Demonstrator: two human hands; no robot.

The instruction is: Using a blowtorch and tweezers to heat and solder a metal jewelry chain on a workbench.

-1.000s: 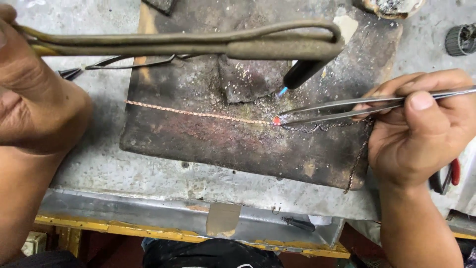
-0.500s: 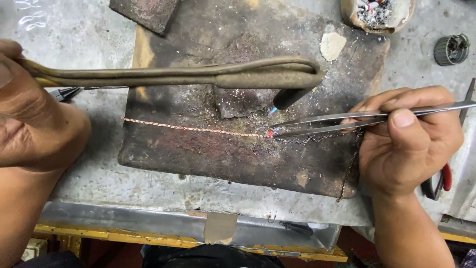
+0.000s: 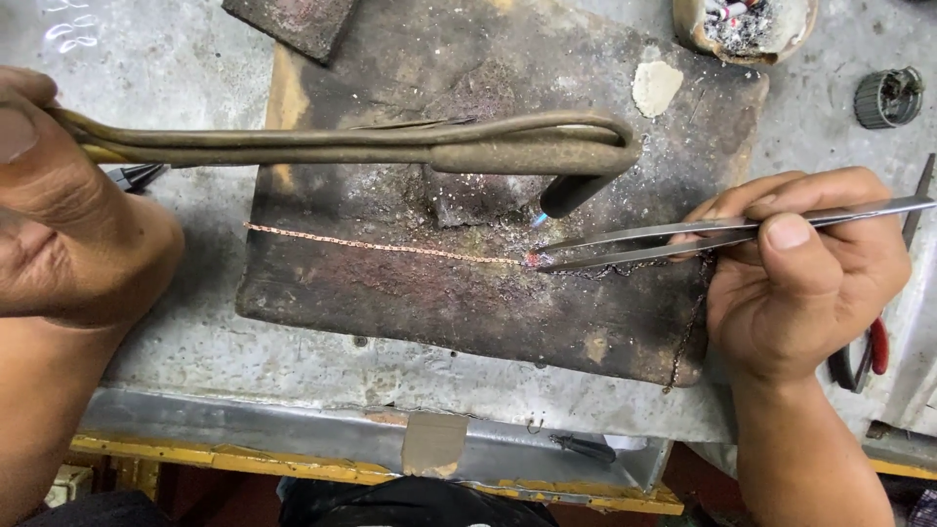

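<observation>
Left hand point(image 3: 68, 224) grips torch point(image 3: 390, 148), right hand point(image 3: 805, 273) pinches tweezers point(image 3: 683, 239) at chain point(image 3: 381, 248) (charred block point(image 3: 439, 303) beneath).

Left hand point(image 3: 68, 215) is curling closed at nine o'clock, thumb on top. Right hand point(image 3: 810, 283) is pinching at three o'clock, forearm trailing toward five.
</observation>
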